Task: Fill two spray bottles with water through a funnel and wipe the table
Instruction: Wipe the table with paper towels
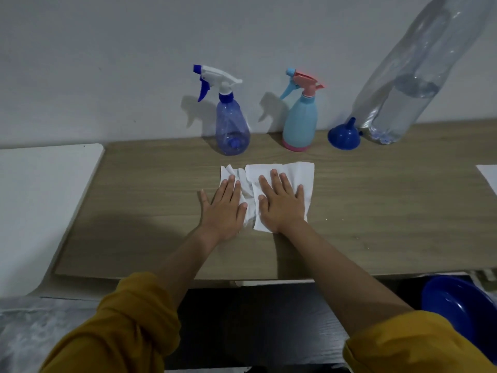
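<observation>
— White paper under our fingertips (pixel 274 175): why do we hold them so flat?

— We judge it is for wiping. Our right hand (pixel 281 204) lies palm down on the paper towel (pixel 298 173), fingers straight and a little spread, so the sheet is pressed wide against the table (pixel 150 200). Our left hand (pixel 224 208) lies flat too, fingers close together, tips on the towel's crumpled left edge, thumb out on bare wood — pinning it, we think, so it does not bunch further.

— And the bottles?

— Both stand capped against the wall, well apart from the towel: the blue spray bottle (pixel 232 125) and the light blue spray bottle (pixel 300 122). The funnel (pixel 344 137) sits mouth down just beside the large water bottle (pixel 403 103), out of the wiping path.

— What can we not make out?

— Whether the light blue one holds water — it is opaque. The clear blue one's level is hard to read. The large bottle's top is cut off, as are a white sheet (pixel 488 175) at right and a blue basin (pixel 457 305) below the table edge.
</observation>
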